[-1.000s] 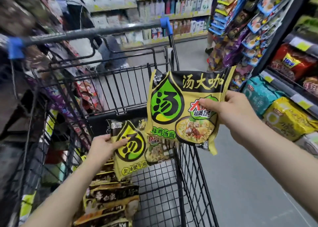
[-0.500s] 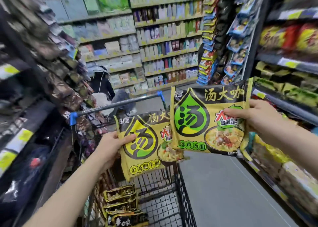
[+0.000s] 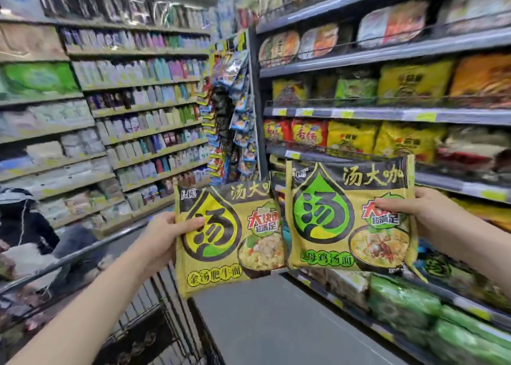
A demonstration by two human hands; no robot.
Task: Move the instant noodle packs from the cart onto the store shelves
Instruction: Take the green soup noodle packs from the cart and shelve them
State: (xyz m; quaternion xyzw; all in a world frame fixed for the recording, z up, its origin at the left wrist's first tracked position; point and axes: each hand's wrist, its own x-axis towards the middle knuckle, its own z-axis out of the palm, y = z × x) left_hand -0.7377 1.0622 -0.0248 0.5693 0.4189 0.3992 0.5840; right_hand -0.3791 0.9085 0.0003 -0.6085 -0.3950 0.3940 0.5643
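the person stands in a store aisle with two instant noodle packs lifted clear of the cart, one in each hand, and neither is on a shelf yet. the left hand (image 3: 163, 237) pinches the left pack (image 3: 229, 240) by its left edge, thumb across the front and fingers curled behind. the right hand (image 3: 414, 212) grips the right pack (image 3: 348, 221) by its right edge in the same way, thumb on the front. both packs sit in the lower middle of the frame, held upright and facing the camera; the right one is a little higher and its left edge overlaps the left one's right edge.

the cart (image 3: 154, 317) shows only as wire bars and a grey handle at the lower left of the frame, and whatever lies in it is out of view, so it cannot be told how many packs wait there. the noodle shelves (image 3: 387, 114) fill the right side of the frame, with rows of yellow, red, orange and green packs already on them. as a judgement, the task is mid-way through one carry: picking up is done for these two, placing is left, and the spot they belong in is not plain from here.

counted: two packs in hand, two hands, one cart. the packs on the shelves are too blurred to count. another person (image 3: 22, 221) in dark clothes is at the left edge of the frame.
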